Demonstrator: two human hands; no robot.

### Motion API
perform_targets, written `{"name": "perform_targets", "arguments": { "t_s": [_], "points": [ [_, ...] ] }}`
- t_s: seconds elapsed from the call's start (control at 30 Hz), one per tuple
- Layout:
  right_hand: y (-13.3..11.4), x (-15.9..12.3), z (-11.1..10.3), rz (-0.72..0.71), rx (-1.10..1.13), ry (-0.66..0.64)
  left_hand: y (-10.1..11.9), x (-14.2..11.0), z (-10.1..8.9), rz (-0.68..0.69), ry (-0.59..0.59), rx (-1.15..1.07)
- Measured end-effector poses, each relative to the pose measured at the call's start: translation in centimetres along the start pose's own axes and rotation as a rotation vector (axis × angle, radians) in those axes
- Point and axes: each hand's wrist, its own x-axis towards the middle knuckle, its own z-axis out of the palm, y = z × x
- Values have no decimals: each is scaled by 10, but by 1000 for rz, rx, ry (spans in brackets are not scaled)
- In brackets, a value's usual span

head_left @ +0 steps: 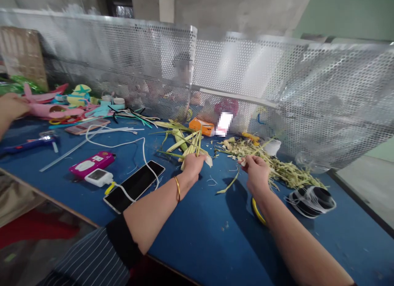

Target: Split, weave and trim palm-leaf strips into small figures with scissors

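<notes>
My left hand [193,167] is closed round a bundle of pale yellow-green leafy strips [194,144], which look like corn husks and fan out above and to the left of the fist. A broad pale piece sticks out by the thumb. Over to the right, my right hand [257,171] pinches a small whitish scrap [243,162] between thumb and fingertips. Beyond it lies a heap of shredded greenish trimmings [283,167]. One loose strip [228,185] rests on the blue table [197,232] between the hands. My right forearm partly hides a yellow curved handle or ring [258,214].
To the left lie a black-screened phone [135,187], a magenta device [92,164] with a white cable, and a blue-handled tool [30,144]. Another person's hand [12,109] touches pink pieces. An orange packet [201,126], a thread spool [312,201] and a perforated metal screen [240,68] also stand here.
</notes>
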Motion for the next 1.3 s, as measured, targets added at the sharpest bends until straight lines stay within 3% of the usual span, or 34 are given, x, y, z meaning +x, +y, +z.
{"name": "perform_targets", "arguments": {
  "t_s": [0.17, 0.3, 0.4, 0.5, 0.63, 0.77, 0.93, 1.0, 1.13, 1.2, 1.3],
  "points": [
    [-11, -16, -17, 39, -102, -202, 11, 14, -16, 91, 38, 161],
    [-8, -34, -20, -2, -171, -263, 20, 1, -13, 179, 64, 207],
    [-6, -46, -25, -36, -233, -294, 20, -21, -2, 277, -138, 72],
    [-6, -62, -28, -94, -394, -339, 17, -44, 8, 168, -360, -32],
    [-9, -81, -26, -200, -602, -339, 16, -58, 11, 165, -382, -21],
    [-12, -83, -28, -158, -373, -363, 21, -60, 9, 118, -380, -49],
    [-17, -74, -36, 167, -15, -457, 23, -58, 8, -22, -463, -54],
    [-19, -72, -37, 205, 19, -481, 23, -57, 8, -40, -490, -77],
    [-20, -72, -38, -23, -152, -478, 23, -57, 8, -32, -477, -149],
    [-19, -73, -38, -174, -297, -472, 23, -58, 9, -93, -514, -210],
    [-18, -71, -42, -292, -472, -420, 21, -57, 9, -198, -567, -239]
  ]
}}
